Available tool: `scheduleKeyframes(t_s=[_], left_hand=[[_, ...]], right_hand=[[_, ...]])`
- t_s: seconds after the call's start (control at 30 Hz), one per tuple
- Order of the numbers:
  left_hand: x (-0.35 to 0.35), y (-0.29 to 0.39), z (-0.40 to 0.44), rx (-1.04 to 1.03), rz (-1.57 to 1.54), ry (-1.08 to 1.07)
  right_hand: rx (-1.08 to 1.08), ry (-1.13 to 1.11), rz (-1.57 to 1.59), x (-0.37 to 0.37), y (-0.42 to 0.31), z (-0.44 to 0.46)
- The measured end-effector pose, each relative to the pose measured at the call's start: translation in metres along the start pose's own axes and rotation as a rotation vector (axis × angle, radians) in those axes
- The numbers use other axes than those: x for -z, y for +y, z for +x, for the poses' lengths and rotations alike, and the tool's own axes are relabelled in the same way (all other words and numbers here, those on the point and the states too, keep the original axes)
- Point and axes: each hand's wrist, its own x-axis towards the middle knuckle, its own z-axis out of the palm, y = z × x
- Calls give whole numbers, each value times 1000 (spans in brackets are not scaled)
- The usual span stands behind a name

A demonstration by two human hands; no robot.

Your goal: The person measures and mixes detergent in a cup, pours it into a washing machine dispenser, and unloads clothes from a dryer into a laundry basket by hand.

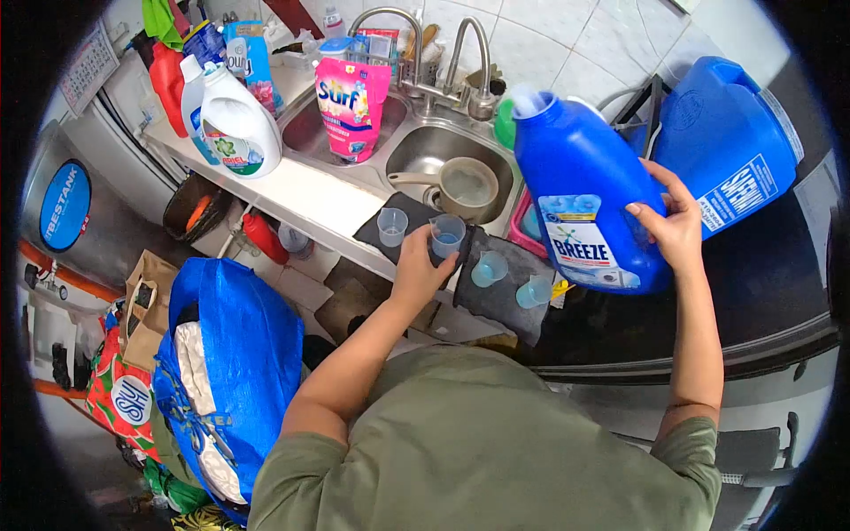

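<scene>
My right hand (671, 219) grips a blue Breeze detergent bottle (586, 190) by its handle side. The bottle tilts slightly to the left, and a pale spout shows at its mouth. My left hand (423, 268) has its fingers around a small clear plastic cup (448, 232) at the counter's front edge. Left of it stands another clear cup (392, 227) on a dark cloth (370, 232). To the right, a clear cup (489, 268) and one more cup (534, 292), both bluish, rest on a second dark cloth (496, 305).
A steel sink (412, 146) holds a pot (469, 184) and a pink Surf pouch (350, 111). On the left counter stands a white Ariel bottle (239, 124). A large blue Safeway container (730, 142) is at right; a blue bag (235, 345) sits low at left.
</scene>
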Motion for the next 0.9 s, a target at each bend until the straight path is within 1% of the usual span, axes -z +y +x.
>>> scheduleKeyframes(t_s=[0.03, 0.13, 0.17, 0.2, 0.23, 0.27, 0.33, 0.47, 0.5, 0.6, 0.67, 0.7, 0.9], left_hand=[[9, 14, 5, -25, -68, 24], [49, 50, 41, -87, -195, 56], [58, 46, 56, -137, -181, 112], [70, 48, 70, -144, -148, 115], [85, 52, 84, -153, -115, 119], [98, 53, 98, -160, -83, 121], [114, 42, 123, -191, -117, 132], [136, 24, 155, -198, -134, 145], [140, 20, 160, -194, -132, 149], [158, 5, 175, -181, -174, 139], [168, -7, 185, -169, -220, 120], [172, -15, 191, -195, -232, 119], [195, -33, 202, -211, -193, 122]], right_hand=[[-22, -17, 13, -3, -3, 3], [6, -56, 41, -9, -5, 18], [9, -71, 60, -12, -7, 24], [13, -83, 79, -16, -10, 30], [83, -88, 37, -20, -12, 37], [76, -102, 3, -23, -17, 44], [63, -135, -72, -31, -32, 60], [28, -173, -119, -53, -57, 88], [-34, -181, -141, -60, -69, 94], [-64, -235, -161, -81, -86, 114], [-59, -267, -208, -95, -96, 126], [-59, -287, -231, -103, -102, 132], [21, -333, -300, -137, -113, 159]])
